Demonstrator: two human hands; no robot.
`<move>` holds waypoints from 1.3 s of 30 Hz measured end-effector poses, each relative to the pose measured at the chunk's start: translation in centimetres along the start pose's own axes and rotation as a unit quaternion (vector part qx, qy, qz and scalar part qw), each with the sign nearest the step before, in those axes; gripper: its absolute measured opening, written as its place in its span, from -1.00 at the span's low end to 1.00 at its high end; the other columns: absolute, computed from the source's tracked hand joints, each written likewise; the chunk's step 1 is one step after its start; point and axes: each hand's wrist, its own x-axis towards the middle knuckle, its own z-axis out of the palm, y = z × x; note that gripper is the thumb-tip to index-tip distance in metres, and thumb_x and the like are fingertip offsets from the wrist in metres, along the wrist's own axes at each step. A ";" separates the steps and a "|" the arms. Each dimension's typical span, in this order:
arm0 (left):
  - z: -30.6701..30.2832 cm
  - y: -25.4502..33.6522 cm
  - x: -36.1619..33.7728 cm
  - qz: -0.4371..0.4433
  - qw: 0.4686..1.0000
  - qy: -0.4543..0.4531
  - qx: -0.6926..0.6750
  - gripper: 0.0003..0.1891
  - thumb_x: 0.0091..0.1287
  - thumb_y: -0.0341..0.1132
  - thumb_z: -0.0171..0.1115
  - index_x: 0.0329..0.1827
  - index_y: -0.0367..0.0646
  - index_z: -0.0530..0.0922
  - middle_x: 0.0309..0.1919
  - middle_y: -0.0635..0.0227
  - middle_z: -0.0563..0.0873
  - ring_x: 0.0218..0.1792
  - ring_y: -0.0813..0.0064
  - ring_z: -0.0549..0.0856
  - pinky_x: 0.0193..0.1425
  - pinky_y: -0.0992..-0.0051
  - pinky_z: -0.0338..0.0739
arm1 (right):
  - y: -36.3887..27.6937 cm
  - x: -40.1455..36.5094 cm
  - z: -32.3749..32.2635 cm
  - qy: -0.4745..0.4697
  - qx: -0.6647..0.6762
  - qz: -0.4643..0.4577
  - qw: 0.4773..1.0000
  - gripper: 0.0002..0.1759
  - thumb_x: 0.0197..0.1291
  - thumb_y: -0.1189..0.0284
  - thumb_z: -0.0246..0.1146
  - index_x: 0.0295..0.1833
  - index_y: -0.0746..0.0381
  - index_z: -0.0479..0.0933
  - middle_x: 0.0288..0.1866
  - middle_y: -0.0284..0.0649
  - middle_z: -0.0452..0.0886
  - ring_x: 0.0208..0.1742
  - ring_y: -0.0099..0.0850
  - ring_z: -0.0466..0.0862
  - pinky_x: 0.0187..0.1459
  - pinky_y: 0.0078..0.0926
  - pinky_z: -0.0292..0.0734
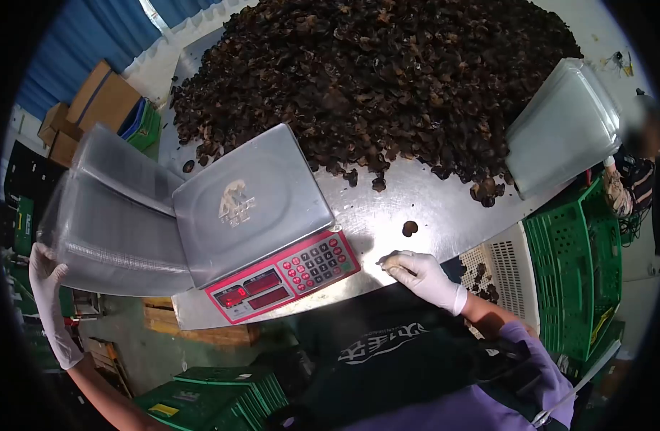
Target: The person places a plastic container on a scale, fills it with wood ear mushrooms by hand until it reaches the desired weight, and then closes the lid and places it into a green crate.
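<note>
My left hand [48, 269], in a white glove, grips the outer edge of a stack of clear plastic trays [128, 248] at the left end of the table. My right hand [425, 276], also gloved, is pinched on a small tan and dark piece of mushroom [391, 263] just above the table's front edge. Between the hands stands a red digital scale [287, 280] with a bare metal pan [254, 201]. A single dark mushroom piece [409, 228] lies beyond my right hand. The large pile of dark wood ear mushrooms [387, 79] covers the back.
Another stack of clear trays [563, 133] stands at the table's right. Below it are a white basket [515, 262] holding some mushroom pieces and green crates [578, 251]. More green crates [215, 395] sit at lower left. A co-worker's arm [617, 190] shows at far right.
</note>
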 end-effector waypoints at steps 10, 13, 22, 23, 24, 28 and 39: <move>2.3 7.9 -6.3 0.077 0.921 0.364 0.117 -0.65 0.45 -0.34 0.24 0.23 -0.32 0.55 0.11 0.28 0.64 0.13 0.41 0.59 0.29 0.38 0.44 | 1.9 11.3 -3.2 0.037 -0.187 -0.142 0.971 -0.79 0.20 0.44 0.23 -0.05 0.16 0.61 -0.24 -0.16 0.59 -0.29 -0.11 0.63 -0.23 -0.17 0.56; 15.4 15.0 -8.5 0.150 0.938 0.249 0.187 -0.72 0.26 -0.42 0.34 0.02 -0.27 0.59 -0.07 0.25 0.66 -0.01 0.37 0.62 0.16 0.27 0.53 | 1.3 18.4 -2.5 0.113 -0.218 -0.222 0.944 -0.79 0.20 0.42 0.24 -0.05 0.17 0.60 -0.13 -0.19 0.59 -0.05 -0.19 0.59 -0.06 -0.21 0.48; 33.5 14.3 -7.7 0.137 0.929 -0.009 0.342 -0.56 -0.01 -0.48 0.37 0.01 -0.10 0.57 -0.22 0.32 0.59 -0.23 0.29 0.57 -0.11 0.29 0.41 | -1.5 30.2 -0.3 0.112 -0.480 -0.168 0.854 -0.83 0.15 0.26 0.28 -0.29 0.11 0.66 -0.18 -0.28 0.58 -0.05 -0.31 0.52 -0.05 -0.29 0.34; 33.7 13.6 -8.0 0.130 0.921 -0.051 0.364 -0.46 0.00 -0.39 0.44 0.13 -0.12 0.54 -0.14 0.29 0.58 -0.15 0.26 0.56 -0.03 0.26 0.41 | -0.8 31.0 0.0 0.112 -0.491 -0.168 0.847 -0.89 0.07 0.31 0.30 -0.39 0.09 0.66 -0.25 -0.31 0.58 -0.08 -0.31 0.53 -0.04 -0.29 0.34; 33.6 13.7 -7.8 0.130 0.921 -0.051 0.364 -0.46 0.00 -0.39 0.44 0.13 -0.12 0.54 -0.14 0.29 0.58 -0.15 0.26 0.56 -0.03 0.26 0.41 | -0.7 30.9 -0.3 0.112 -0.491 -0.168 0.847 -0.89 0.07 0.31 0.30 -0.39 0.09 0.66 -0.25 -0.31 0.58 -0.08 -0.31 0.53 -0.04 -0.29 0.34; 31.8 15.7 -6.6 0.097 0.951 -0.137 0.261 -0.23 -0.04 -0.04 0.51 0.26 -0.17 0.49 0.03 0.19 0.60 0.03 0.07 0.56 0.21 0.16 0.39 | 0.7 27.7 -2.8 0.212 -0.337 -0.274 0.875 -0.93 0.08 0.37 0.30 -0.36 0.11 0.64 -0.23 -0.34 0.59 -0.06 -0.32 0.53 -0.03 -0.28 0.36; 34.6 16.9 15.0 0.074 0.981 -0.144 0.105 -0.50 0.28 -0.17 0.40 0.15 -0.36 0.59 0.06 0.02 0.71 0.12 0.04 0.67 0.23 0.32 0.52 | -0.5 29.5 0.5 0.065 -0.490 -0.156 0.855 -0.83 0.11 0.38 0.25 -0.19 0.13 0.65 -0.19 -0.29 0.59 0.02 -0.30 0.52 0.15 -0.17 0.33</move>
